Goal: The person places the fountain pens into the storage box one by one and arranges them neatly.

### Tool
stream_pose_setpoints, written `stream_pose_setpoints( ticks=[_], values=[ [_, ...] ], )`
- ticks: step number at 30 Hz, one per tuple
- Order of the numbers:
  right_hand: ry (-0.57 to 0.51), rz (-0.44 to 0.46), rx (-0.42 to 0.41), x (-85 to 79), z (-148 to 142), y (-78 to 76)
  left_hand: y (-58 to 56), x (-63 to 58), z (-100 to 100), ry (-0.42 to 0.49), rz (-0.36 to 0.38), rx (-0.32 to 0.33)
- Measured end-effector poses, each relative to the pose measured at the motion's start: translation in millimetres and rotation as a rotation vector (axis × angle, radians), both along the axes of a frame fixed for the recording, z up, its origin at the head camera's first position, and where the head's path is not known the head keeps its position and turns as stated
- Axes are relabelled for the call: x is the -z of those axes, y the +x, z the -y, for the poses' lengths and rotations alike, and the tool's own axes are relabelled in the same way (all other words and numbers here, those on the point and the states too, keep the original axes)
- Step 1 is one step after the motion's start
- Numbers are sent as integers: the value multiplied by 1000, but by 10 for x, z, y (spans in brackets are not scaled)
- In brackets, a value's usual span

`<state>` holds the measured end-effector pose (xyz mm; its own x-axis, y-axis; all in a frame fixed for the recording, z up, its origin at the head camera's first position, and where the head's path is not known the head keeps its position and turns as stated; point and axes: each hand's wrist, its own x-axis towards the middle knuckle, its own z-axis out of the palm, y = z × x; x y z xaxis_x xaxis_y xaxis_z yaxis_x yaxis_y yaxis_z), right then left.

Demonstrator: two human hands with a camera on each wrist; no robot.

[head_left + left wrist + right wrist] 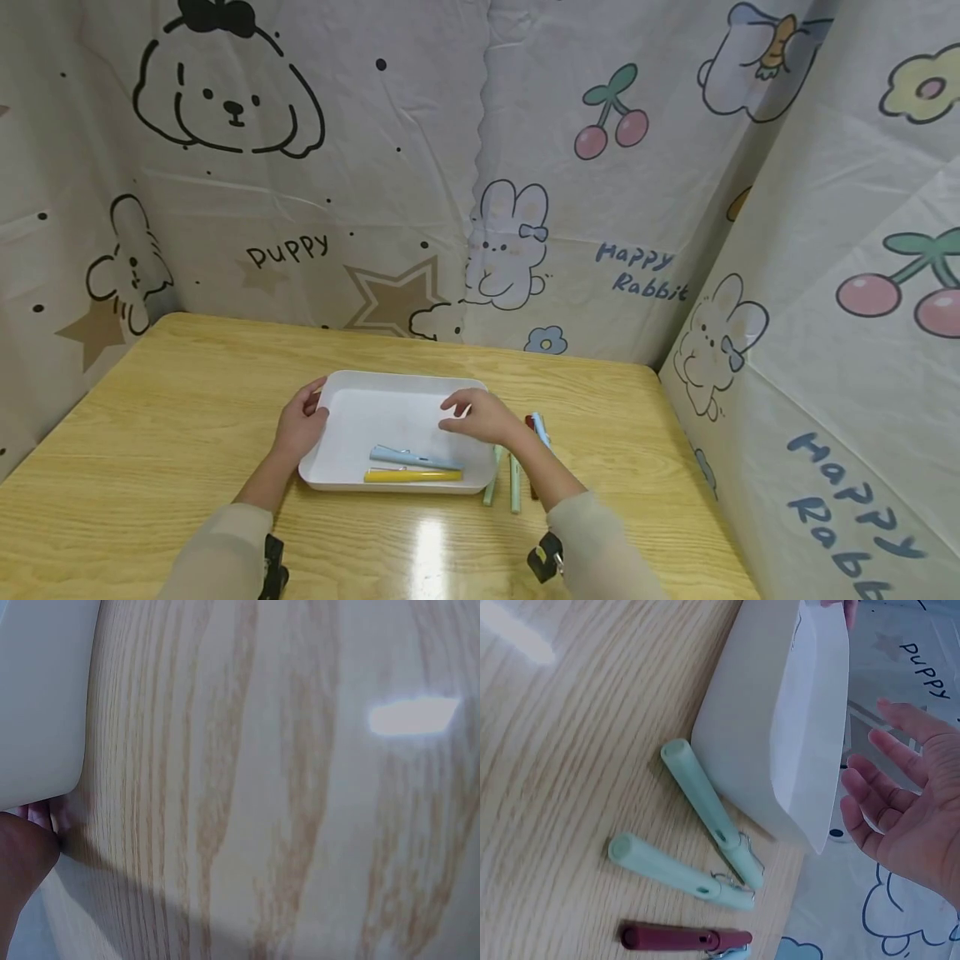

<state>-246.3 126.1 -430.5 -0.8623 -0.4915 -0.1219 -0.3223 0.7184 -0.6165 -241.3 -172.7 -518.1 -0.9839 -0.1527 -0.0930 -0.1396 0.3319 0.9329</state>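
Observation:
A white tray point(360, 429) lies on the wooden table, with a light blue pen point(412, 457) and a yellow pen point(412, 476) inside near its front wall. My left hand point(298, 425) holds the tray's left side, thumb at the rim and fingers outside; in the left wrist view part of that hand point(26, 851) shows at the tray's corner. Over the tray's right end hovers my right hand point(483, 415), fingers loosely bent and apart, nothing between them. Beside the tray's right wall lie two mint green pens point(705, 799) point(675, 874) and a dark red pen point(682, 938).
Another light blue pen point(540, 427) lies by the dark red one, partly hidden behind my right forearm. The wooden table point(172, 433) extends around the tray. Printed cloth point(420, 167) hangs along the back and both sides.

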Motion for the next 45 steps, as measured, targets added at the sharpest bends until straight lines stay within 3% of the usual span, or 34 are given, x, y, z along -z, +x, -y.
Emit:
stream_pose_setpoints(
  ticks=[12, 23, 39, 45],
  values=[
    [-32, 6, 148, -56, -344, -29, -7, -19, -4, -6, -3, -4],
    [-11, -22, 262, -6, -699, -28, -16, -7, -18, -4, 8, -3],
    [-3, -5, 411, 189, -1229, 11, -12, -20, -39, 3, 5, 4],
    [-9, -3, 425, 233, -1310, 38, -4, 2, -16, -10, -1, -4]
  ],
)
